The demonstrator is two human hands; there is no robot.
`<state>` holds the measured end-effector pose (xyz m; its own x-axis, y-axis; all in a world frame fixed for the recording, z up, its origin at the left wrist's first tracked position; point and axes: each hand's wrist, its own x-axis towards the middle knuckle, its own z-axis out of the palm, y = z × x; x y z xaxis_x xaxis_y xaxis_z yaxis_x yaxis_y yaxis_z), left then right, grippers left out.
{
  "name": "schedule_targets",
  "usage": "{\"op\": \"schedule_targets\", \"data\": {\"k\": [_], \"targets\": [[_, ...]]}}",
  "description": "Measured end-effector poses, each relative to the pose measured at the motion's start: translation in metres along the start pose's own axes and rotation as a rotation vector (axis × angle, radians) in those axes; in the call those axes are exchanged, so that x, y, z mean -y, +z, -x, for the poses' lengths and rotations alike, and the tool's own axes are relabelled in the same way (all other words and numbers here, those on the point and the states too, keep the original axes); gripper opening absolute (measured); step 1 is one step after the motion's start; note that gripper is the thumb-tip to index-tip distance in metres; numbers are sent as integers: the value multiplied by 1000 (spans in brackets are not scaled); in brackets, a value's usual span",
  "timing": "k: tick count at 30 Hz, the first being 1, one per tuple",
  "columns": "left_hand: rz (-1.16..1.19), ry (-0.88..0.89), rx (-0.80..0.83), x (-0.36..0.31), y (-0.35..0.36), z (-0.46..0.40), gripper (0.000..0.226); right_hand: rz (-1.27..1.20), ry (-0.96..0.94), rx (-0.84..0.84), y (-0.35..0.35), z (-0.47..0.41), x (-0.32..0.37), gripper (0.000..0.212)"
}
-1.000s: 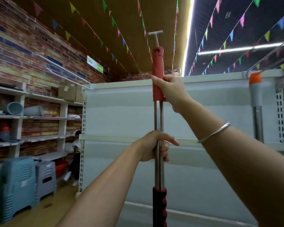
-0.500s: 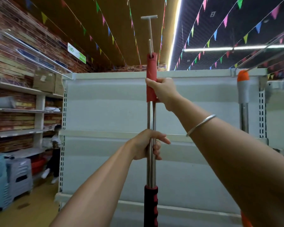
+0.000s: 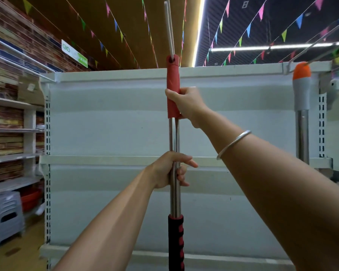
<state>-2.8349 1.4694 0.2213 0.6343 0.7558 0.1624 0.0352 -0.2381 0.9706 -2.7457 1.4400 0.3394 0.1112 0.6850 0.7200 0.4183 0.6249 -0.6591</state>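
— Where is the pole held?
— The steel pole [image 3: 174,137] is held upright in front of the white shelving unit [image 3: 106,114]. Its red sleeve [image 3: 173,85] is gripped by the right hand [image 3: 186,103], with the fingers curled round it.
— And the left hand?
— The left hand [image 3: 168,170] is clamped on the bare shaft lower down, above the black-and-red grip [image 3: 176,241]. Two white rods [image 3: 169,28] are seen rising from the sleeve. A second pole [image 3: 301,90], orange-capped, is seen upright at the right.

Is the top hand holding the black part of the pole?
No, the right hand grips the red sleeve; the black grip sits far below, untouched.
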Motion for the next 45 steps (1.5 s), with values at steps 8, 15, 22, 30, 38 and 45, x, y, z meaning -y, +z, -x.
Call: {"op": "schedule_targets", "data": {"k": [8, 15, 22, 30, 38, 45], "targets": [[19, 28, -39, 12, -12, -44, 23, -5, -9, 0, 2, -26, -31, 24], [13, 43, -35, 19, -18, -63, 24, -30, -10, 3, 4, -35, -47, 21], [68, 61, -155, 25, -15, -65, 25, -36, -8, -44, 8, -34, -53, 23], [-740, 218, -615, 52, -11, -50, 32, 234, 7, -74, 14, -14, -65, 27], [-1108, 100, -619, 78, 1, -18, 39, 523, 93, -63, 20, 30, -77, 28], [-1177, 61, -550, 97, 4, -6, 36, 596, 230, -8, 15, 97, -98, 42]]}}
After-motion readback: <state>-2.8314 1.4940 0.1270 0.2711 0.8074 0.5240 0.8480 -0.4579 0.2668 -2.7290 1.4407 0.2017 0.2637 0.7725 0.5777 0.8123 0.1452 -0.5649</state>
